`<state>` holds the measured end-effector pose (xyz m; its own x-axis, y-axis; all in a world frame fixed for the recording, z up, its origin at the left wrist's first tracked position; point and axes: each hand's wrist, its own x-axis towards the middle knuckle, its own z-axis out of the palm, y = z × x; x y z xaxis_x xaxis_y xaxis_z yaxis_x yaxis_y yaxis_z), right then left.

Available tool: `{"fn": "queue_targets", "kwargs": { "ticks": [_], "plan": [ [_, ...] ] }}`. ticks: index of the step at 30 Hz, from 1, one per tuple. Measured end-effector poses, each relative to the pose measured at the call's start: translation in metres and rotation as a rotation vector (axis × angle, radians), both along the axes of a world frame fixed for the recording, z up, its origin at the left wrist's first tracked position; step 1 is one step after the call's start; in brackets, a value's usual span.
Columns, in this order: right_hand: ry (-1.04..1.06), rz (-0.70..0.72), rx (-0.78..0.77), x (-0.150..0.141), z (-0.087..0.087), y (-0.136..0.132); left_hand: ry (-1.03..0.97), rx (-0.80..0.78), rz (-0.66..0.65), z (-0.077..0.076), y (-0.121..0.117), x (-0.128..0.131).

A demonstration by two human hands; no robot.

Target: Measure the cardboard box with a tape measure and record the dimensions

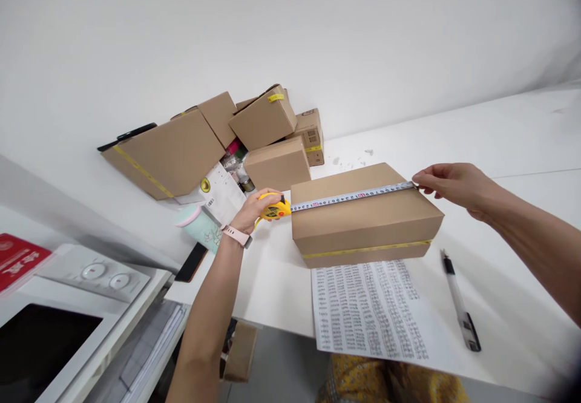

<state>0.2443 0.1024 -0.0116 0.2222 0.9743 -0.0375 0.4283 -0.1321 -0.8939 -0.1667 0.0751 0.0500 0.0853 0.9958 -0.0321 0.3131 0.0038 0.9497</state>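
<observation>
My left hand [254, 210] is closed around a yellow tape measure [276, 209] at the left end of a brown cardboard box [363, 218]. From it the metal blade [349, 197] runs out across the top of the box. At the box's right end, my right hand [447, 184] pinches the free end of the blade between thumb and fingers. Yellow tape runs along the near side of the box. Partly beneath the box's near edge lies a printed sheet [367, 312] full of text rows. A black-capped clear pen [459, 300] rests to the right of the sheet.
Several cardboard boxes [167, 149] are stacked against the wall at back left. A mint tumbler [200, 226] and a dark flat object [191, 262] stand near the table's left edge. A microwave [59, 306] sits lower left, and an open carton [240, 351] is below the table.
</observation>
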Motion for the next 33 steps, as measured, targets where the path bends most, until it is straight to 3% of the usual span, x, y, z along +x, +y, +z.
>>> {"fn": "queue_targets", "kwargs": {
  "ticks": [6,9,13,19,22,25,27,30,33],
  "plan": [
    [-0.045,0.074,0.122,-0.003,0.011,-0.015,-0.048,0.069,0.035,0.005,-0.024,0.014],
    [-0.100,0.203,0.216,-0.020,0.010,-0.024,-0.086,0.089,0.062,0.001,-0.028,0.022],
    [-0.145,0.352,0.223,-0.038,0.004,-0.024,-0.109,0.091,0.111,-0.005,-0.024,0.026],
    [-0.193,0.284,0.312,-0.049,0.010,-0.030,-0.162,0.115,0.065,-0.001,-0.034,0.031],
    [0.050,0.351,0.254,-0.069,0.027,-0.053,-0.203,0.135,-0.100,0.003,-0.051,0.046],
    [0.504,0.578,0.016,-0.096,0.042,-0.081,-0.215,0.126,-0.230,0.006,-0.069,0.063],
    [0.676,0.678,-0.096,-0.111,0.046,-0.096,-0.203,0.110,-0.255,0.007,-0.078,0.071],
    [0.785,0.713,-0.176,-0.122,0.046,-0.109,-0.166,0.106,-0.259,0.009,-0.088,0.076],
    [0.798,0.653,-0.171,-0.111,0.049,-0.104,-0.168,0.107,-0.239,0.010,-0.091,0.066]
  ]
}}
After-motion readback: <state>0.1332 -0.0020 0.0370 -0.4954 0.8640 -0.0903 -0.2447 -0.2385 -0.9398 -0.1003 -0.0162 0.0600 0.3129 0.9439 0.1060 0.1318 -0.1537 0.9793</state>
